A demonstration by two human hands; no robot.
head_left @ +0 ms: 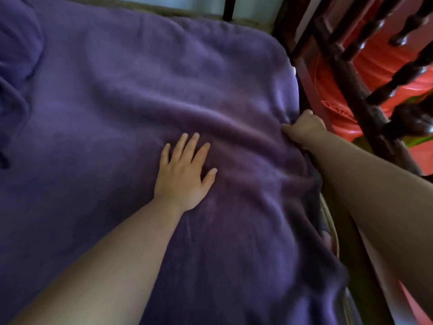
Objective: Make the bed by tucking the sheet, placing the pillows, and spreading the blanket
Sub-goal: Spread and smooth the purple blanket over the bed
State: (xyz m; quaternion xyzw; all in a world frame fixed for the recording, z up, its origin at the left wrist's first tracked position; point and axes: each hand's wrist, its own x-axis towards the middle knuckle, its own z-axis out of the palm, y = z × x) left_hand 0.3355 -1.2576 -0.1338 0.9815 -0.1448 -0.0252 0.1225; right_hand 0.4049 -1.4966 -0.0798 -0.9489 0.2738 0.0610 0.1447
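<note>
A purple fleece blanket covers the bed and fills most of the view, with long folds running across its middle. My left hand lies flat on the blanket, palm down, fingers spread. My right hand is closed on the blanket's right edge, beside the bed frame. At the far left the blanket bulges over a raised shape; what is under it is hidden. No sheet shows.
A dark wooden bed frame with turned spindles runs along the right side. Red plastic lies behind the spindles. A strip of mattress edge shows under my right forearm. A pale wall is at the top.
</note>
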